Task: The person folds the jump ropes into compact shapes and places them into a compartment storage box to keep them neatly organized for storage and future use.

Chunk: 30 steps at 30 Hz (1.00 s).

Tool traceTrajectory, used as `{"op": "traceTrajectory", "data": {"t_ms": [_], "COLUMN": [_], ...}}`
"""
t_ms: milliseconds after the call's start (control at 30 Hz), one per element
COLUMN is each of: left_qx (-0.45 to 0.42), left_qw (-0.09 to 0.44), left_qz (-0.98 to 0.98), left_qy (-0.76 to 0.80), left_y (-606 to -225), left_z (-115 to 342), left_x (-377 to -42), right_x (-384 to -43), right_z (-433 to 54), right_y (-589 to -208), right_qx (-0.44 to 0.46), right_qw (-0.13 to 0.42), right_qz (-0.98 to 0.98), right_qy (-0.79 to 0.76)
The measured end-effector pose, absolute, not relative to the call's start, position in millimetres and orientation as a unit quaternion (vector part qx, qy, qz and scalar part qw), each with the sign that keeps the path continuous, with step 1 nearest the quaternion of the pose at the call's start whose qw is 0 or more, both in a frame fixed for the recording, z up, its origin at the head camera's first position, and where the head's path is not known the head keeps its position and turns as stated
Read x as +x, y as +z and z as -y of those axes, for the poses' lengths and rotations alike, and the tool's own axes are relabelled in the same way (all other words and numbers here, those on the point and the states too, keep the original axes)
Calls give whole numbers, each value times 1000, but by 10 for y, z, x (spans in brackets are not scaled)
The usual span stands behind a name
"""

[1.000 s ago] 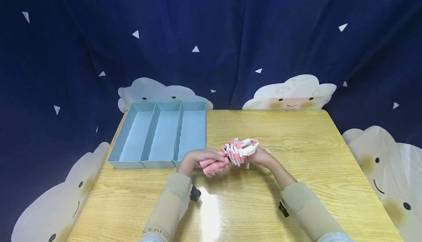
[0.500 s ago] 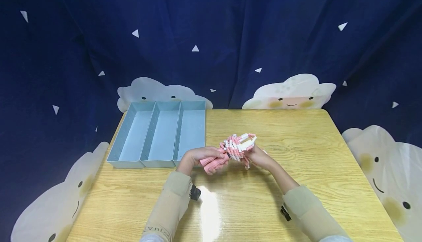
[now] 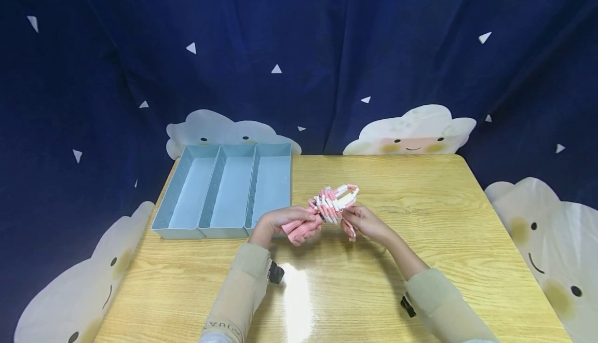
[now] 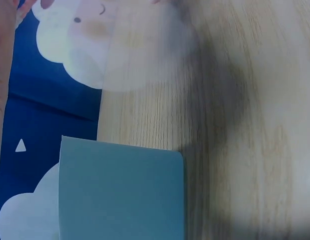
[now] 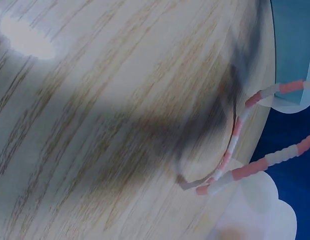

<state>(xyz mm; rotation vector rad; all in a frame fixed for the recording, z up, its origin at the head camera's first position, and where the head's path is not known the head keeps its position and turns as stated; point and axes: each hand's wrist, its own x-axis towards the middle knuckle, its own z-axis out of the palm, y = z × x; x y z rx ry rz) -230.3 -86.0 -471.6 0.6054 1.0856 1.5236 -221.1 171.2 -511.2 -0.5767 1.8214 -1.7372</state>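
Observation:
A beaded jump rope [image 3: 330, 204] in pink and white is wound in a bundle above the middle of the table. My left hand [image 3: 286, 217] grips its two pink handles [image 3: 299, 230] side by side. At the bundle's right, my right hand [image 3: 369, 223] pinches part of the beaded cord, and a short loop dangles below the fingers. That hanging beaded cord [image 5: 235, 135] shows large in the right wrist view, where the hand itself is out of sight. Only a sliver of the left hand [image 4: 0, 65] enters the left wrist view.
A light blue tray [image 3: 249, 192] with three long compartments stands at the table's back left. Its outer wall [image 4: 122, 192] fills the lower left wrist view. The wooden table [image 3: 397, 187] meets a dark blue curtain [image 3: 308, 47] with white clouds and triangles.
The rope bundle has shifted slightly up and left in the head view. My right hand has slid from behind the bundle to its lower right side, and the dangling loop shows more.

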Motion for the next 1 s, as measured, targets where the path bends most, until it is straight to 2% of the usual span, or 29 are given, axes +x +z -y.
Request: {"op": "traceTrajectory", "data": {"t_ms": [200,500,733,1000], "left_qx": [261,249,207,240], "left_qw": [551,538,501,505], "left_qz": [-458,-467,-514,-496], "left_qy": [647,657,665,665], "left_y": [-4728,-4817,-4903,-4776], "left_z": [872,897,947,976], "left_x": [-2311,-2364,-2411,-2383], "right_x": [-2179,-2155,-2142,-2130], "right_z": [-1715,-1744,-1794,-1817], "right_y": [-5046,-4946,-4845,-4769], "right_qx": [-181,-186,-155,-178], "right_qw": [268,274,289,298], "right_qz": [-710,-703,-728,-717], "right_qy": [-625,-629,-601,-604]}}
